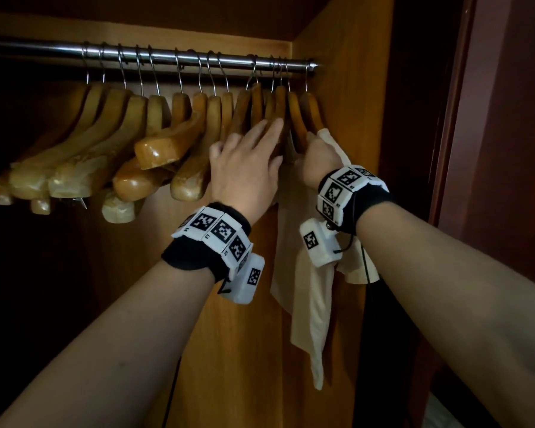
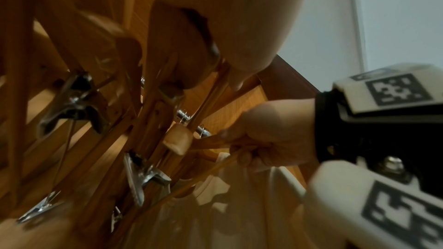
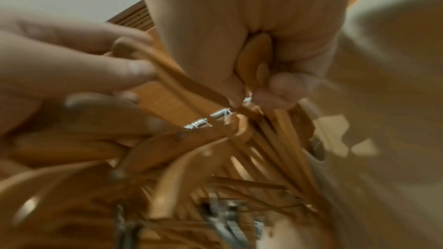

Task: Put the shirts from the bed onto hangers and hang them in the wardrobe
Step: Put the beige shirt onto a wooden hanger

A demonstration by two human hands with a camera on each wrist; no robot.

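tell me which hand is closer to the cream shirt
Right. The right hand grips a hanger with the cream shirt draped right at it; the left hand presses flat on hangers just beside it.

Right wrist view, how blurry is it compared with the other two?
Right wrist: heavily motion-blurred, hangers smeared. Left wrist: softer blur, clips still readable. Head: sharpest, dim, with glare on the rail.

No readable text; wrist bands (image 1: 220,233) bear only coded squares.
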